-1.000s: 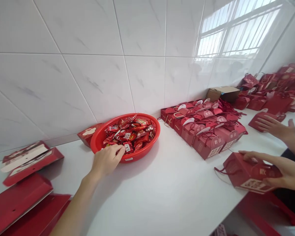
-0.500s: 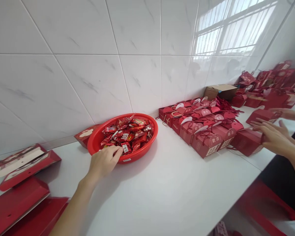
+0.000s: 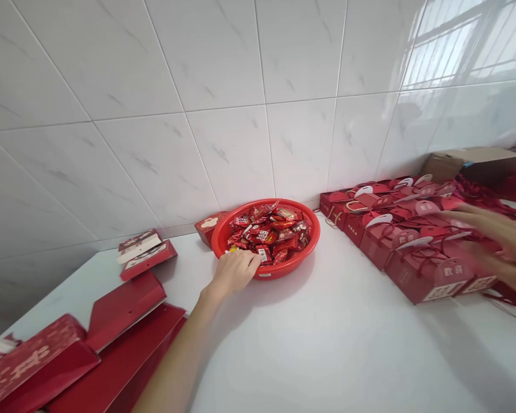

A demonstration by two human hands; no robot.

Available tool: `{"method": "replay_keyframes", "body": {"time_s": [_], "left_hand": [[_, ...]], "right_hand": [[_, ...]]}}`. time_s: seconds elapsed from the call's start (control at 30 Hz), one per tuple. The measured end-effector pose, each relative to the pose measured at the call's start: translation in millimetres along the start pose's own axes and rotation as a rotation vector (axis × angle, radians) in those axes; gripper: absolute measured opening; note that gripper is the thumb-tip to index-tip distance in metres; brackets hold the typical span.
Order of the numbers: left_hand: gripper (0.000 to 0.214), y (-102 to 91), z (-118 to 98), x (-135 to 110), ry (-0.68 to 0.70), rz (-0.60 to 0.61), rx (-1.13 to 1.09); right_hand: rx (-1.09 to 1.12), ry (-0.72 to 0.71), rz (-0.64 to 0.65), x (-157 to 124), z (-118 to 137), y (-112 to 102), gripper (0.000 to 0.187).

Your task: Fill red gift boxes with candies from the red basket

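My left hand [image 3: 236,271] reaches over the near-left rim of a round red plastic basket [image 3: 293,267]. Its fingers curl down inside, and their tips are hidden behind the knuckles. Small red-wrapped candies [image 3: 284,234] fill the basket, some with white code labels. A bit of yellow wrapper [image 3: 233,249] shows beside the fingers. What the fingers hold, if anything, cannot be made out. My right hand is out of view.
Rows of red gift boxes [image 3: 430,267] with cord handles stand on the right. A co-worker's blurred hands [image 3: 494,235] are over them. Opened red boxes [image 3: 126,307] lie on the left, and a cardboard box [image 3: 477,163] is at the back right. A tiled wall [image 3: 223,143] bounds the white table [image 3: 309,338].
The view has turned left, so the basket and boxes appear farther right. My left hand stays at the basket's rim. The co-worker's hands have moved over the rows of boxes.
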State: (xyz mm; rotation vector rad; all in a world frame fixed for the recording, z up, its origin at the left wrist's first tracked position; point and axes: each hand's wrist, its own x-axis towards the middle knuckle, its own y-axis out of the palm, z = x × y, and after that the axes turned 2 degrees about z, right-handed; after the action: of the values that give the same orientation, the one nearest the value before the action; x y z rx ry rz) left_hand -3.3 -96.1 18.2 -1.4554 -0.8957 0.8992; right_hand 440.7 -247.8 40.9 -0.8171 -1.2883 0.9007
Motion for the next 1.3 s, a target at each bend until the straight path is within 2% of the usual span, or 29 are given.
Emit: {"method": "replay_keyframes", "body": {"time_s": [0.07,0.13,0.2,0.3,0.37,0.4,0.53,0.63,0.7,0.8,0.87,1.03,1.17,1.3], "left_hand": [[0.046,-1.6,0,-1,0.019,0.027,0.031],[0.045,-2.1,1,-1,0.047,0.042,0.056],[0.045,-1.5,1,-2,0.066,0.052,0.084],[0.046,0.6,1,-2,0.065,0.072,0.121],[0.046,1.6,0,-2,0.064,0.093,0.129],[0.046,1.8,-1,-3,0.066,0.103,0.130],[0.048,1.0,-5,-5,0.110,0.150,0.171],[0.048,-0.1,-8,-6,0.130,0.180,0.212],[0.048,-0.2,-9,-6,0.120,0.180,0.207],[0.048,0.8,-9,-5,0.110,0.170,0.188],[0.048,1.9,-9,-4,0.111,0.160,0.186],[0.046,3.3,-8,-2,0.069,0.135,0.154],[0.045,3.2,-7,-1,0.062,0.128,0.143],[0.045,3.1,-8,-1,0.039,0.106,0.107]], "right_hand": [[0.187,-0.145,0.065,35,61,3,0.044],[0.309,-0.269,0.219,68,117,13,0.044],[0.420,-0.414,0.355,98,163,31,0.042],[0.463,-0.567,0.570,131,210,69,0.046],[0.315,-0.579,0.740,147,229,91,0.041],[0.265,-0.564,0.772,152,236,100,0.038],[0.190,-0.501,0.783,160,249,120,0.028],[0.212,-0.506,0.703,160,246,130,0.033],[0.240,-0.491,0.627,161,242,138,0.044],[0.269,-0.420,0.557,169,238,149,0.073],[0.309,-0.373,0.522,177,237,156,0.080],[0.357,-0.227,0.457,201,237,167,0.060],[0.344,-0.222,0.490,216,240,166,0.045],[0.288,-0.154,0.516,224,259,167,0.033]]}}
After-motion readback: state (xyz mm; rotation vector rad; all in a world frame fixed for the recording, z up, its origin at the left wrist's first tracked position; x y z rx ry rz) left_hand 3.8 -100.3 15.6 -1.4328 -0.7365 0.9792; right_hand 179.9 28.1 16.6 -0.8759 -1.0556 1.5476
